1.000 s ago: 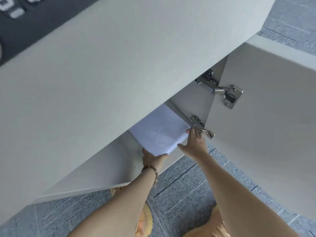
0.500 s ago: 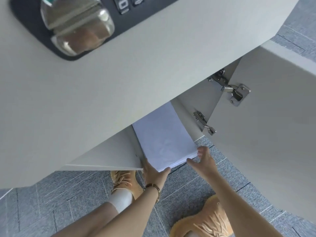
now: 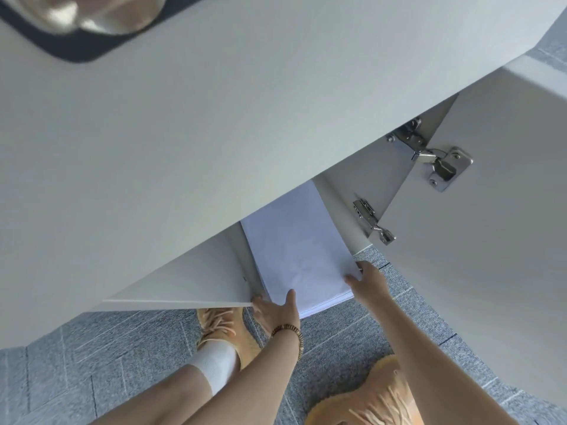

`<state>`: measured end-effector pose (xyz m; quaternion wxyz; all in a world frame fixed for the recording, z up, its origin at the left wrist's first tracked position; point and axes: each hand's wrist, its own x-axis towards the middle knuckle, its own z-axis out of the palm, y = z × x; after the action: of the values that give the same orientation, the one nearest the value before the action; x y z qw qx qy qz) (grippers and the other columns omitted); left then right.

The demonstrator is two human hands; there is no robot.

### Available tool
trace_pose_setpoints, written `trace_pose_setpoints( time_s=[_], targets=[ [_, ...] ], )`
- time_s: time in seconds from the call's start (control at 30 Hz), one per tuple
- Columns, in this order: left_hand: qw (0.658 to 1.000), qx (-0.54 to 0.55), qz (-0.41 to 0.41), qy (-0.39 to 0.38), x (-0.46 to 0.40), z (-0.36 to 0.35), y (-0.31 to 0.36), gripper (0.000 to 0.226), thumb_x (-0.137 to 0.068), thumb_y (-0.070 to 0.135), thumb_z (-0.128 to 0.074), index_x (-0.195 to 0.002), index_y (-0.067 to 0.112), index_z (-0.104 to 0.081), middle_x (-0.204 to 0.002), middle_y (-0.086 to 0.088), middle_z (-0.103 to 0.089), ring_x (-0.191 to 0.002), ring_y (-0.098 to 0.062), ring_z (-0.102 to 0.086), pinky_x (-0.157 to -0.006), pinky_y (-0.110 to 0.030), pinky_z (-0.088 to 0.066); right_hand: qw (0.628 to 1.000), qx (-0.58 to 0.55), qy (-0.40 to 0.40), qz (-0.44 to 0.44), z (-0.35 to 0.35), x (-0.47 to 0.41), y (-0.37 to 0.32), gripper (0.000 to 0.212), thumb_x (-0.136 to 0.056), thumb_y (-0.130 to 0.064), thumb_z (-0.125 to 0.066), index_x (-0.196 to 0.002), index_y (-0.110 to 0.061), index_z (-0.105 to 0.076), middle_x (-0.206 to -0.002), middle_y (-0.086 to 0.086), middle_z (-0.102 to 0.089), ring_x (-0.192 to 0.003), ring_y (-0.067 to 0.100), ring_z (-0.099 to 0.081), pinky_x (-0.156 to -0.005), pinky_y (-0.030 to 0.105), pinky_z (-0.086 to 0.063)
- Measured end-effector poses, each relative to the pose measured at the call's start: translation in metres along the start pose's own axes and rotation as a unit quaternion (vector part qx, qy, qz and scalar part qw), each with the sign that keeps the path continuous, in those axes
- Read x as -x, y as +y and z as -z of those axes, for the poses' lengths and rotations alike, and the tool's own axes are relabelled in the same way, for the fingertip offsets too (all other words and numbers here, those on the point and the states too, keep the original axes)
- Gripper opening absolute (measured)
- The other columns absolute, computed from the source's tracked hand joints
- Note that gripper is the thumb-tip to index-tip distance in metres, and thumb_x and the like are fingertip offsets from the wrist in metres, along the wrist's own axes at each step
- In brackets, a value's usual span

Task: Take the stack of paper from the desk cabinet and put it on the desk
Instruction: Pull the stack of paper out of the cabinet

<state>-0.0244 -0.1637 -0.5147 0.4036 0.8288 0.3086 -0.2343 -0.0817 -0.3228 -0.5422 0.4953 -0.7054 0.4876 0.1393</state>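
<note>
A white stack of paper (image 3: 300, 256) sticks out of the open desk cabinet (image 3: 190, 280), its near end past the cabinet's front edge and over the floor. My left hand (image 3: 276, 311) grips the stack's near left corner, thumb on top. My right hand (image 3: 366, 282) holds the near right corner, thumb on top and fingers along the side. The far end of the stack is hidden under the white desk top (image 3: 245, 118), which fills the upper view.
The cabinet door (image 3: 491, 271) stands open on the right, with two metal hinges (image 3: 429, 157) showing. A dark pad with a shiny object (image 3: 76, 29) lies on the desk at top left. Below are grey carpet (image 3: 92, 363) and my tan shoes (image 3: 221, 329).
Both hands have drawn the stack of paper outward toward me, so more of it shows past the cabinet's front edge. The view has tilted, showing my legs and shoes.
</note>
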Motion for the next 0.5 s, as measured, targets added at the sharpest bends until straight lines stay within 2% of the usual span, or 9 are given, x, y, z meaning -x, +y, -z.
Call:
trace_pose_setpoints(
  time_s=[0.07, 0.13, 0.17, 0.23, 0.27, 0.3, 0.37, 0.5],
  targets=[
    [1.0, -0.016, 0.017, -0.019, -0.001, 0.005, -0.005, 0.079, -0.084, 0.032, -0.075, -0.144, 0.001, -0.035, -0.145, -0.021, -0.048, -0.129, -0.038, -0.051, -0.098, -0.045, -0.045, 0.999, -0.008, -0.038, -0.023, 0.007, 0.007, 0.01, 0.041, -0.09, -0.013, -0.065, -0.13, -0.008, -0.057, -0.122, 0.013, -0.068, -0.098, 0.028, -0.064, -0.079, 0.04, -0.054],
    [0.998, -0.017, 0.038, -0.055, -0.004, 0.009, -0.013, 0.083, -0.08, 0.044, -0.076, -0.14, -0.003, -0.042, -0.136, -0.019, -0.056, -0.124, -0.035, -0.055, -0.098, -0.041, -0.046, 0.995, -0.012, -0.085, -0.047, 0.015, 0.011, 0.02, 0.041, -0.087, -0.01, -0.065, -0.127, -0.008, -0.059, -0.122, 0.013, -0.067, -0.103, 0.028, -0.063, -0.089, 0.041, -0.052],
    [0.996, -0.011, 0.047, -0.073, -0.006, 0.011, -0.018, 0.09, -0.074, 0.051, -0.078, -0.136, -0.005, -0.046, -0.126, -0.018, -0.062, -0.116, -0.033, -0.06, -0.095, -0.04, -0.05, 0.993, -0.01, -0.1, -0.055, 0.018, 0.012, 0.024, 0.041, -0.086, -0.011, -0.065, -0.126, -0.008, -0.06, -0.121, 0.014, -0.067, -0.106, 0.029, -0.063, -0.095, 0.043, -0.051],
    [0.992, -0.014, 0.069, -0.106, -0.012, 0.014, -0.027, 0.098, -0.066, 0.06, -0.08, -0.13, -0.008, -0.052, -0.101, -0.014, -0.065, -0.095, -0.029, -0.064, -0.082, -0.037, -0.052, 0.993, -0.015, -0.108, -0.055, 0.022, 0.011, 0.029, 0.04, -0.086, -0.015, -0.067, -0.125, -0.009, -0.059, -0.12, 0.013, -0.067, -0.108, 0.03, -0.063, -0.097, 0.043, -0.048],
    [0.989, -0.009, 0.08, -0.126, -0.013, 0.014, -0.03, 0.095, -0.068, 0.058, -0.081, -0.13, -0.007, -0.051, -0.102, -0.014, -0.065, -0.098, -0.03, -0.064, -0.082, -0.038, -0.051, 0.993, -0.026, -0.104, -0.05, 0.022, 0.01, 0.03, 0.041, -0.087, -0.019, -0.068, -0.126, -0.01, -0.058, -0.12, 0.011, -0.067, -0.107, 0.029, -0.063, -0.095, 0.042, -0.048],
    [0.985, 0.001, 0.089, -0.147, -0.015, 0.012, -0.033, 0.088, -0.072, 0.051, -0.082, -0.132, -0.004, -0.051, -0.111, -0.014, -0.065, -0.108, -0.031, -0.062, -0.09, -0.04, -0.049, 0.993, -0.039, -0.101, -0.045, 0.021, 0.008, 0.031, 0.044, -0.087, -0.022, -0.069, -0.128, -0.011, -0.056, -0.121, 0.009, -0.067, -0.107, 0.028, -0.062, -0.093, 0.04, -0.047],
    [0.979, 0.02, 0.089, -0.184, -0.016, 0.01, -0.035, 0.066, -0.077, 0.033, -0.083, -0.13, 0.004, -0.056, -0.12, -0.008, -0.064, -0.118, -0.026, -0.057, -0.096, -0.033, -0.042, 0.992, -0.052, -0.11, -0.029, 0.018, 0.006, 0.03, 0.05, -0.089, -0.024, -0.071, -0.135, -0.012, -0.055, -0.126, 0.008, -0.066, -0.108, 0.025, -0.061, -0.091, 0.036, -0.043],
    [0.981, 0.022, 0.042, -0.188, -0.01, 0.015, -0.031, 0.046, -0.08, 0.013, -0.081, -0.122, 0.003, -0.066, -0.108, -0.004, -0.068, -0.104, -0.019, -0.06, -0.09, -0.025, -0.039, 0.992, -0.068, -0.1, -0.025, 0.015, 0.015, 0.027, 0.048, -0.09, -0.015, -0.072, -0.135, -0.005, -0.058, -0.123, 0.013, -0.068, -0.103, 0.025, -0.059, -0.088, 0.035, -0.041]
  ],
)
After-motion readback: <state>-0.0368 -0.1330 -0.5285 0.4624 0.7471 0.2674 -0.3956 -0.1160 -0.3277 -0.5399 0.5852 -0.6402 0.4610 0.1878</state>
